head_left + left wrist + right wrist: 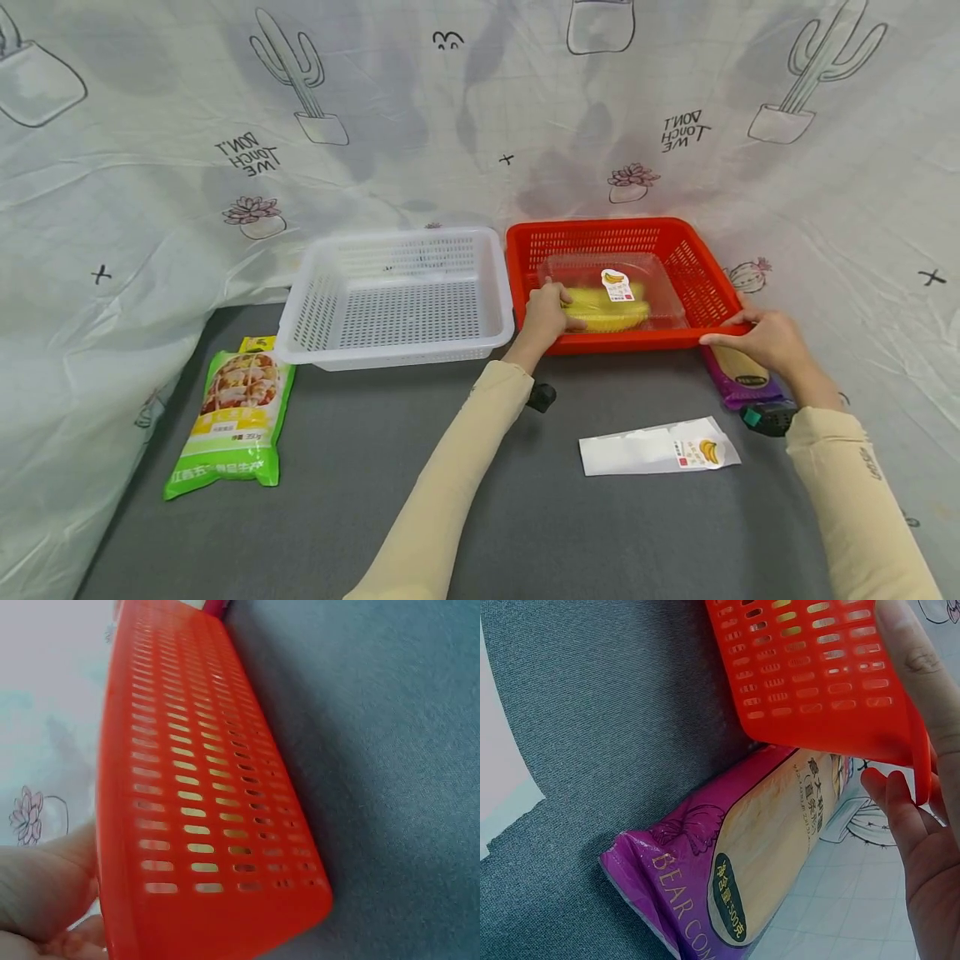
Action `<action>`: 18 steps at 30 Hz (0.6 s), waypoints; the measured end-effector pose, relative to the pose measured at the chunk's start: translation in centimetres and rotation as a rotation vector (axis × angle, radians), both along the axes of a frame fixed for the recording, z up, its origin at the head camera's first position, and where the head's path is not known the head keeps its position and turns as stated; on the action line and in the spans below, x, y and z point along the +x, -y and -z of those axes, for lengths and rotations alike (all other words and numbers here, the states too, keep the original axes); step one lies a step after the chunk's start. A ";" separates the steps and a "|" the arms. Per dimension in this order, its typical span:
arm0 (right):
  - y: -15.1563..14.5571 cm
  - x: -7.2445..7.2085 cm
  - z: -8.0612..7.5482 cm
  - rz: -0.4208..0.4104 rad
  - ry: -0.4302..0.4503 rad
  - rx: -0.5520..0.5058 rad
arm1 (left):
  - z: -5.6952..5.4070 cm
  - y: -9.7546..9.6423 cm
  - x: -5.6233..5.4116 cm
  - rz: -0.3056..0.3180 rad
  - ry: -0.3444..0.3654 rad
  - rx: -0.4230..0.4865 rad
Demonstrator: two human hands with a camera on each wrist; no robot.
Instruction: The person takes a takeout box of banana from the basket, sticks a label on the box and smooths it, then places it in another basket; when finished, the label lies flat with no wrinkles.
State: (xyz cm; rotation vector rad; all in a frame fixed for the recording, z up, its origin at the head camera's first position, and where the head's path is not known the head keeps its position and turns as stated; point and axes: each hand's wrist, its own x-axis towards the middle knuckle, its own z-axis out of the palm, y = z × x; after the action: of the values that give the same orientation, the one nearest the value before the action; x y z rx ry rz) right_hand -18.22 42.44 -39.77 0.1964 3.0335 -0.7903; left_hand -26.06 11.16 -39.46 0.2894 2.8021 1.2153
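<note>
A clear plastic box (pixel 660 292) with yellow food inside and a banana-picture label lies in the red basket (pixel 630 340). My left hand (pixel 546 315) reaches over the basket's front rim and grips the box's left end, fingers and thumb apart on it. In the left wrist view, the basket wall (pixel 202 922) hides most of that hand. At the basket's front right corner, my right hand (pixel 776 337) pinches the rim, thumb on the near side and fingers beyond it. Below this corner lies a purple pasta packet (pixel 757 832), partly under the basket.
A white basket (pixel 397 354) stands left of the red one. Further left lies a green food bag (pixel 228 425) with a yellow packet (pixel 257 343) behind it. A white paper strip (pixel 637 450) with a banana label lies on the grey table (pixel 360 475). Patterned cloth (pixel 450 133) hangs behind.
</note>
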 end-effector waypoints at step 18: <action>-0.1 0.0 0.4 0.025 0.000 -0.025 | 1.2 -0.1 -1.1 0.002 -0.011 0.060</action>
State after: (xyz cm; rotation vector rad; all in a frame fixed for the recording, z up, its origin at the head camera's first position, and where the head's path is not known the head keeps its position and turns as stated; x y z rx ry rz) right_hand -18.25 42.50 -40.19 0.2353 3.0255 -0.8295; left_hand -27.17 11.28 -40.62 0.3042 2.7774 1.3030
